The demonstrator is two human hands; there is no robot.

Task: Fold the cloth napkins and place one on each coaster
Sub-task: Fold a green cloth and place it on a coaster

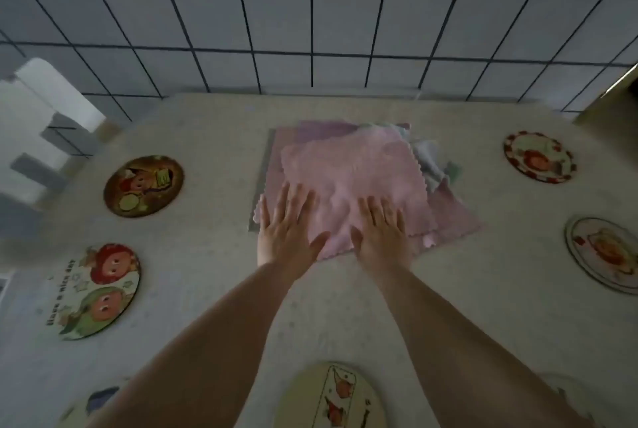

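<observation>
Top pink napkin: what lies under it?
Under the top pink napkin, more cloths are stacked: pink and lilac edges, plus pale white-green folds poking out at the right. How many there are is hidden. Both hands press flat on top.

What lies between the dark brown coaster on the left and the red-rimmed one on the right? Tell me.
In the head view, the napkin pile lies between the brown coaster and red-rimmed coaster.

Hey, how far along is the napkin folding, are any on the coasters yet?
Nothing is placed yet: every coaster in view, like the brown one, is bare. Both hands, left and right, lie flat on the top pink napkin of the pile. Folding and placing all remain.
</observation>
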